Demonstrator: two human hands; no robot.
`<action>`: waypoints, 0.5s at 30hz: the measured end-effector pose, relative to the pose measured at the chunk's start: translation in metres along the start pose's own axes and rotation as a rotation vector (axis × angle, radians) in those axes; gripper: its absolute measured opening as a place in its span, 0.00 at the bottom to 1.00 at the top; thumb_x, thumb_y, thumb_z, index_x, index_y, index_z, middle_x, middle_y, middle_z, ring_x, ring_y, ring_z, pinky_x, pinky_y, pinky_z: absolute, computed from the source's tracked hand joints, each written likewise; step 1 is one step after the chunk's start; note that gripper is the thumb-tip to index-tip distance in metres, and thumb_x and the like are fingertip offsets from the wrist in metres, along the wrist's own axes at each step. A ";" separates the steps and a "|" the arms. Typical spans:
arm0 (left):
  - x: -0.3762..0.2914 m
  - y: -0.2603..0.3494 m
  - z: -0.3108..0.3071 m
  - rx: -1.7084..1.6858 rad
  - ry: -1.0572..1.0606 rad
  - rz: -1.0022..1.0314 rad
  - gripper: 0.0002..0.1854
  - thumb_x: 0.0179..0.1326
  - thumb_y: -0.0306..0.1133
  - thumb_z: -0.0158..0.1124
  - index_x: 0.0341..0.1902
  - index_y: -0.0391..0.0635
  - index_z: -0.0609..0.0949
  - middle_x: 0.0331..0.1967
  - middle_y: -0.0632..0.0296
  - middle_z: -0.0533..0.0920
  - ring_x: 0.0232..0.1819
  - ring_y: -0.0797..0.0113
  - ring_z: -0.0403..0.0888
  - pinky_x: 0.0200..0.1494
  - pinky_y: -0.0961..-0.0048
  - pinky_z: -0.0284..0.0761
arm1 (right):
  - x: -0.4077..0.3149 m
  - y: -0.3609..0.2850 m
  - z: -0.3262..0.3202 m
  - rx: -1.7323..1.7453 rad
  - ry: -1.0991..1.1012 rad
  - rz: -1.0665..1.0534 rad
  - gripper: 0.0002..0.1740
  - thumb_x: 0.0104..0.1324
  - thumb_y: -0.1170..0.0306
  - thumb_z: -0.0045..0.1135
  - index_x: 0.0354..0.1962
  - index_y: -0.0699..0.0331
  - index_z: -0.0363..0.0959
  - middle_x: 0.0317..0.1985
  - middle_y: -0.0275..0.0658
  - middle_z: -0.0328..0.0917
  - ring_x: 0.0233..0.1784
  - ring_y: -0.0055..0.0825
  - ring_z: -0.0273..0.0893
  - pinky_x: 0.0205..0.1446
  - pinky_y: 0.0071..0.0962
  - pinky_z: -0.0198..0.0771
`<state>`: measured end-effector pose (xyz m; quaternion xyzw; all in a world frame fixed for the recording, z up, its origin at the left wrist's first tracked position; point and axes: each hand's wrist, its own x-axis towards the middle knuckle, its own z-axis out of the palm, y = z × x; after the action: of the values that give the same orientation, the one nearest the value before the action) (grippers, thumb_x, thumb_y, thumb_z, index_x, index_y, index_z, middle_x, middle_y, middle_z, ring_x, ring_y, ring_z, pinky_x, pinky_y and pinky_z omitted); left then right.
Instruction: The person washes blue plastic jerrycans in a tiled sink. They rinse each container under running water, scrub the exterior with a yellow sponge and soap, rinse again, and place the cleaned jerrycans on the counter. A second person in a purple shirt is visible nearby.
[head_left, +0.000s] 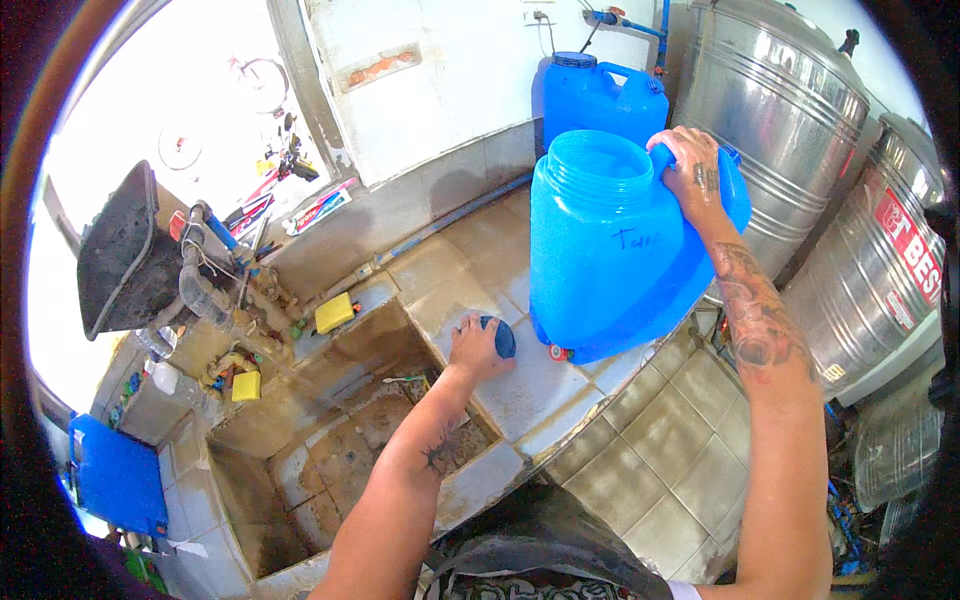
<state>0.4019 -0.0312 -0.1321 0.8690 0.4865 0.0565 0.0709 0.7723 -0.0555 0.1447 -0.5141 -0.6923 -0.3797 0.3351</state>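
Observation:
A large blue plastic jerrycan (600, 262) stands on the tiled counter (517, 405), its wide threaded mouth (600, 157) uncapped and facing up. My right hand (690, 169) grips the jerrycan's top handle. Handwriting marks its side, and a small red-and-white fitting (559, 351) sits low at its front corner. To the left of the jerrycan, my left hand (474, 352) holds a round dark blue lid (505, 341) at the counter surface, just beyond the sink's edge. Part of the lid is hidden by my fingers.
A tiled sink basin (300, 480) lies at left, with yellow sponges (334, 313) on its ledge. Black plastic basin (116, 255) and pipes (199, 277) stand beyond. Another blue jerrycan (570, 97) is behind; steel tanks (772, 112) stand right.

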 end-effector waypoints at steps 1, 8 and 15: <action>0.000 -0.001 0.001 -0.011 0.005 0.008 0.50 0.39 0.58 0.78 0.68 0.53 0.71 0.67 0.40 0.66 0.67 0.37 0.65 0.63 0.40 0.67 | 0.001 -0.002 0.000 -0.019 -0.016 0.021 0.19 0.46 0.79 0.62 0.36 0.49 0.80 0.37 0.33 0.80 0.48 0.36 0.77 0.57 0.42 0.64; -0.020 -0.049 0.033 -0.139 0.185 -0.142 0.46 0.43 0.61 0.74 0.66 0.54 0.73 0.65 0.44 0.71 0.64 0.38 0.69 0.61 0.41 0.69 | 0.003 -0.001 0.006 0.002 0.011 0.020 0.18 0.47 0.78 0.61 0.35 0.48 0.80 0.35 0.32 0.80 0.46 0.36 0.76 0.56 0.41 0.64; -0.017 -0.088 -0.121 -2.059 0.313 -0.648 0.23 0.62 0.61 0.59 0.48 0.56 0.79 0.34 0.67 0.80 0.34 0.66 0.78 0.42 0.61 0.75 | 0.015 -0.026 0.013 -0.028 -0.045 0.082 0.17 0.47 0.78 0.60 0.35 0.49 0.80 0.33 0.32 0.78 0.46 0.35 0.76 0.56 0.41 0.63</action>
<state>0.2988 0.0078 -0.0296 0.2065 0.4155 0.5254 0.7132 0.7425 -0.0415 0.1465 -0.5549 -0.6727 -0.3637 0.3276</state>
